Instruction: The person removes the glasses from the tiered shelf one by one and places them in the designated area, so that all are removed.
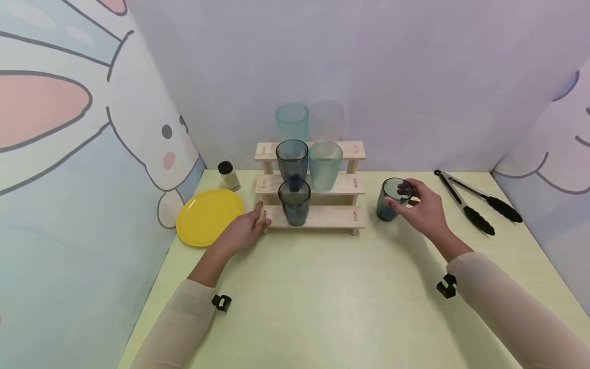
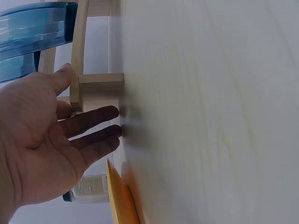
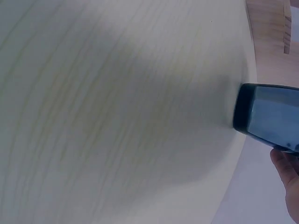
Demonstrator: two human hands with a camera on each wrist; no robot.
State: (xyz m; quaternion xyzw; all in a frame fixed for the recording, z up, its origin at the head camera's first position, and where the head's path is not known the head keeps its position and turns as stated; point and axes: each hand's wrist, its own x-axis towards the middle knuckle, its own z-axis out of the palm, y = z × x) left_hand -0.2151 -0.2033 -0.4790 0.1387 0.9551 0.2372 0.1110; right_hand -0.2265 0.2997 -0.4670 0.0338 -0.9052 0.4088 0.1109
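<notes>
On the right, my right hand (image 1: 426, 207) holds a smoky dark cup (image 1: 388, 205) between thumb and fingers. The cup is upright, its base close to the tabletop in the right wrist view, where part of the hand (image 3: 289, 182) is out of frame. My left hand (image 1: 239, 233) grips the left end of the lowest step of a three-step wooden rack (image 1: 329, 218); in the left wrist view the thumb (image 2: 63, 77) lies on the board and the other fingers reach past its end. On that step stands another dark cup (image 1: 295, 205).
A dark cup (image 1: 291, 161) and a teal cup (image 1: 324, 169) occupy the middle step; a teal cup (image 1: 292, 123) and a clear cup (image 1: 328, 120) stand behind. Left lie a yellow plate (image 1: 209, 218) and a black-capped jar (image 1: 229, 177); right, black-tipped tongs (image 1: 477, 200). Walls border the table.
</notes>
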